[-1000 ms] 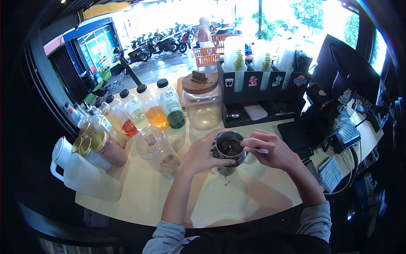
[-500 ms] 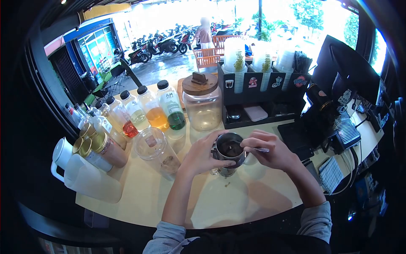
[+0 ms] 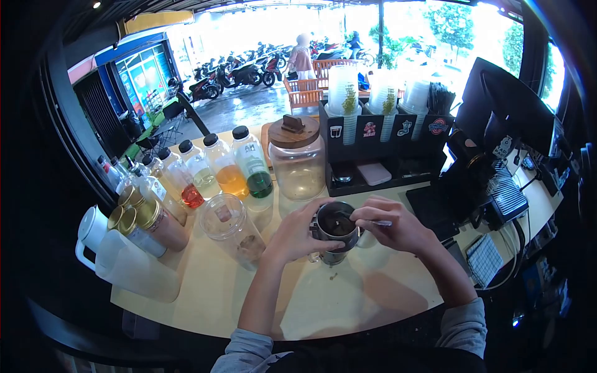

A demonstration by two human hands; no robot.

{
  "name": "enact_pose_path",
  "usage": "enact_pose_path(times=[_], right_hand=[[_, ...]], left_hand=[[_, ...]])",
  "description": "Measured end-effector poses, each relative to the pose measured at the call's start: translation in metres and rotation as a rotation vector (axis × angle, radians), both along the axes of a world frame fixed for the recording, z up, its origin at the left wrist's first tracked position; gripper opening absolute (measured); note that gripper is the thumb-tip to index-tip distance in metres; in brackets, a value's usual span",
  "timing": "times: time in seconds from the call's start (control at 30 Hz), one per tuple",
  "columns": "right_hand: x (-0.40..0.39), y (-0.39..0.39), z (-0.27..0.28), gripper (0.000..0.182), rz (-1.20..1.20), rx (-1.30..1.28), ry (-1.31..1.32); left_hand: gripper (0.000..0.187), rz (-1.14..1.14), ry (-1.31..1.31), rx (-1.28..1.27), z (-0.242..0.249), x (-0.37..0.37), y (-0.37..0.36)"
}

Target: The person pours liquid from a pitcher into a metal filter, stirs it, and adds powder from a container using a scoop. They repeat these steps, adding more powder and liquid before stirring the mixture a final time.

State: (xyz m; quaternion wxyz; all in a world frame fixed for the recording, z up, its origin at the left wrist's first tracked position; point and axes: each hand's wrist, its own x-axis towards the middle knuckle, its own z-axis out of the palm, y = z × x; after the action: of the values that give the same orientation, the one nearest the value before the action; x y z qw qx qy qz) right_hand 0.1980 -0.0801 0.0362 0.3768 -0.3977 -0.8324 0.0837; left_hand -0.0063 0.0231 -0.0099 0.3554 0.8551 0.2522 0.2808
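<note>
My left hand (image 3: 291,235) wraps its fingers and thumb around a metal cup (image 3: 336,227) with dark contents. Below the cup, part of a clear glass (image 3: 331,257) shows on the counter. My right hand (image 3: 398,227) pinches the thin handle of a spoon (image 3: 382,222) at the cup's right rim; the spoon's other end is lost in the dark contents. Left of my left forearm stands a tall clear jar (image 3: 224,217) with some brown matter near its base.
Bottles of coloured syrup (image 3: 231,177), gold-lidded jars (image 3: 149,211) and a white pitcher (image 3: 134,264) line the left. A wooden-lidded glass jar (image 3: 297,165) and a black cup rack (image 3: 388,143) stand behind. At right are a monitor (image 3: 507,105) and a checkered cloth (image 3: 484,258).
The view has tilted slightly, so the counter items sit a little lower. Both hands keep their hold at the cup. Outside, another person has come into view in the background.
</note>
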Motion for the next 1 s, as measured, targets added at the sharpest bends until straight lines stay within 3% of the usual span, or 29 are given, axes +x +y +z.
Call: enact_pose_path(times=[0.37, 0.5, 0.6, 1.0], right_hand=[[0.002, -0.002, 0.003, 0.012, -0.013, -0.069, 0.042], [0.003, 0.001, 0.004, 0.012, -0.071, 0.014, -0.027], [0.001, -0.002, 0.007, 0.011, -0.030, -0.094, 0.042], [0.002, 0.002, 0.002, 0.014, -0.003, 0.044, -0.041]], left_hand=[[0.086, -0.001, 0.005, 0.031, -0.001, 0.001, 0.001], [0.086, -0.009, 0.023, 0.001, 0.004, 0.000, -0.001], [0.086, -0.006, 0.021, 0.004, 0.001, 0.000, 0.000], [0.085, -0.019, -0.006, 0.023, 0.000, 0.000, 0.001]])
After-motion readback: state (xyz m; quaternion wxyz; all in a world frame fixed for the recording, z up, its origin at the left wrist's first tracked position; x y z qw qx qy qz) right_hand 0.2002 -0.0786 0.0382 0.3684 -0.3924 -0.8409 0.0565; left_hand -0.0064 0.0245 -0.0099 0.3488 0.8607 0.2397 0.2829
